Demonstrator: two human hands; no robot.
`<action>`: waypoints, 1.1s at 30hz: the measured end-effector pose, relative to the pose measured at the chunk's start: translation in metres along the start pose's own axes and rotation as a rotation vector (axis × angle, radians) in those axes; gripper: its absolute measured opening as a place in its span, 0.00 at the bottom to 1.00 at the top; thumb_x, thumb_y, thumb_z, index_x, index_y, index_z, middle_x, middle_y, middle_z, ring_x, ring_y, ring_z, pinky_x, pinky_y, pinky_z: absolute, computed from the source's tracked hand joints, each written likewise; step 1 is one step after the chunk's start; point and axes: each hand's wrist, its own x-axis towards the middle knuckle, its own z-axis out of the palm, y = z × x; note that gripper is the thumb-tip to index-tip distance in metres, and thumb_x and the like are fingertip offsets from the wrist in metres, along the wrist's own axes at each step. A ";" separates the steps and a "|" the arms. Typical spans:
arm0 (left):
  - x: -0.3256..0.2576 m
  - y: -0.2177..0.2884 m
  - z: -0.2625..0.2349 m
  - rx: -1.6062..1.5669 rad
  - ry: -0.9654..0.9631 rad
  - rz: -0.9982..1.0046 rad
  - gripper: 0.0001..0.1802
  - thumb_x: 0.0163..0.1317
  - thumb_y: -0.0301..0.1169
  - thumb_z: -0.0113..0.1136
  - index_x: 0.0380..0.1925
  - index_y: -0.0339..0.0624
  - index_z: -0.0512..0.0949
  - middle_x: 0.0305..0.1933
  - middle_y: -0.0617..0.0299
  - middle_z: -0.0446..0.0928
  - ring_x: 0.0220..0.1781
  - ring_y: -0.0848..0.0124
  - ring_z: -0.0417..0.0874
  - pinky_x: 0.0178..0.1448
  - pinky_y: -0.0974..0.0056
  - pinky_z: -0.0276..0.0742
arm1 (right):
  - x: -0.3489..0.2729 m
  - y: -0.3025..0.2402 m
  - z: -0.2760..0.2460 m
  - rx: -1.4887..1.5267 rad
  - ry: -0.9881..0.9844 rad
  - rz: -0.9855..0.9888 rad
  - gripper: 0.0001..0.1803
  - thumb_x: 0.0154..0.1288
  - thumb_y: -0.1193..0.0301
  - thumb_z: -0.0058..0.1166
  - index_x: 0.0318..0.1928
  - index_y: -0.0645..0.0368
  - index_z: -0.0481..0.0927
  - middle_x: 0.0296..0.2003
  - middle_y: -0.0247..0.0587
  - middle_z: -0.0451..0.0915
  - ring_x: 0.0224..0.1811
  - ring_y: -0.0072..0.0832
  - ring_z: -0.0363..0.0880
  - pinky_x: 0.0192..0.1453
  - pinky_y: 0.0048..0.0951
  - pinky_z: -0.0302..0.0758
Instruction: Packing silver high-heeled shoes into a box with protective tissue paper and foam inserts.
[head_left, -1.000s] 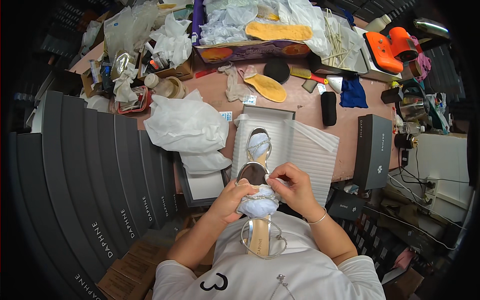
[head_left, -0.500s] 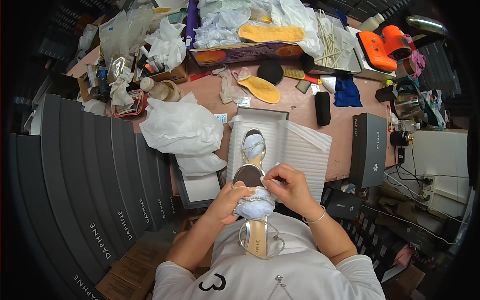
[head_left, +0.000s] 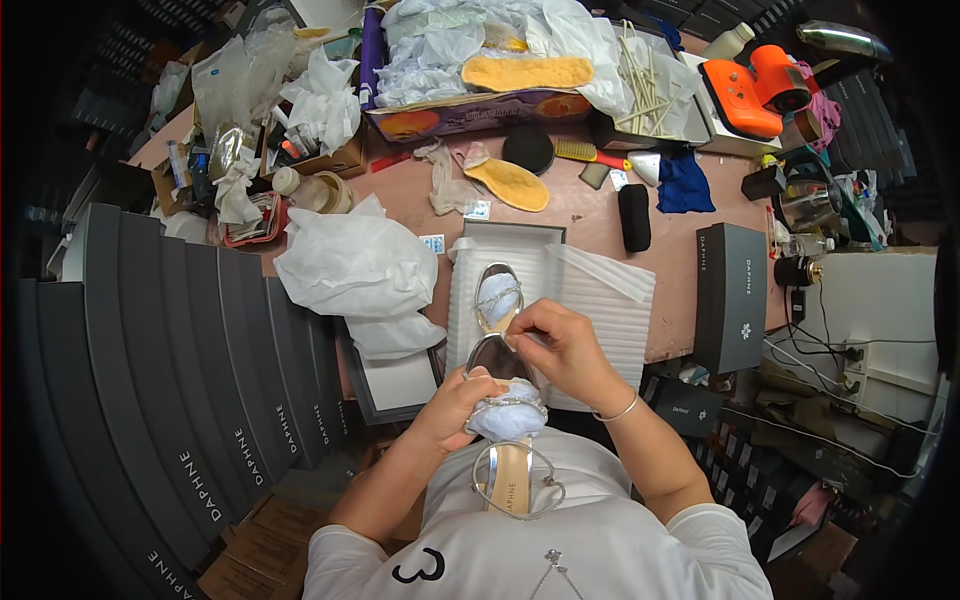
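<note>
My left hand (head_left: 452, 402) grips a silver strappy sandal (head_left: 507, 440) by its side, held over my lap with the ankle strap toward me. White tissue stuffing (head_left: 506, 420) fills its toe straps. My right hand (head_left: 560, 342) pinches something small at the sandal's front end; what it pinches is hidden by the fingers. Just beyond lies the matching sandal (head_left: 497, 297), also stuffed with tissue, inside an open shoe box (head_left: 590, 300) lined with white foam wrap.
Crumpled white tissue (head_left: 355, 262) lies left of the box. A row of dark shoe box lids (head_left: 190, 370) stands at my left. Yellow insoles (head_left: 512, 183), a black brush (head_left: 634, 216), a blue cloth (head_left: 684, 182), an orange tool (head_left: 755, 88) and a grey box (head_left: 730, 296) crowd the pink table (head_left: 410, 200).
The held sandal and both hands have shifted slightly; my right hand has moved forward along the sandal to its front end. The boxed sandal has not moved.
</note>
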 end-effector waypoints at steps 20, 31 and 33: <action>0.005 0.000 -0.014 -0.032 -0.058 -0.042 0.09 0.58 0.21 0.52 0.19 0.42 0.72 0.34 0.53 0.81 0.30 0.74 0.80 0.33 0.68 0.77 | 0.026 -0.004 0.005 -0.168 -0.183 -0.117 0.05 0.57 0.78 0.60 0.34 0.63 0.78 0.30 0.42 0.78 0.31 0.32 0.78 0.36 0.27 0.75; -0.010 0.004 -0.033 -0.120 0.009 0.049 0.11 0.59 0.23 0.51 0.36 0.26 0.78 0.39 0.47 0.82 0.38 0.65 0.85 0.45 0.63 0.81 | -0.013 0.031 -0.008 0.358 -0.093 0.336 0.06 0.65 0.76 0.57 0.42 0.64 0.78 0.33 0.26 0.76 0.35 0.11 0.71 0.39 0.15 0.70; -0.015 0.005 -0.032 -0.125 0.042 0.066 0.10 0.59 0.23 0.51 0.36 0.26 0.78 0.39 0.48 0.82 0.37 0.65 0.85 0.44 0.63 0.81 | -0.026 0.037 0.001 0.377 -0.106 0.342 0.06 0.66 0.76 0.57 0.41 0.64 0.77 0.34 0.27 0.77 0.35 0.12 0.72 0.40 0.16 0.71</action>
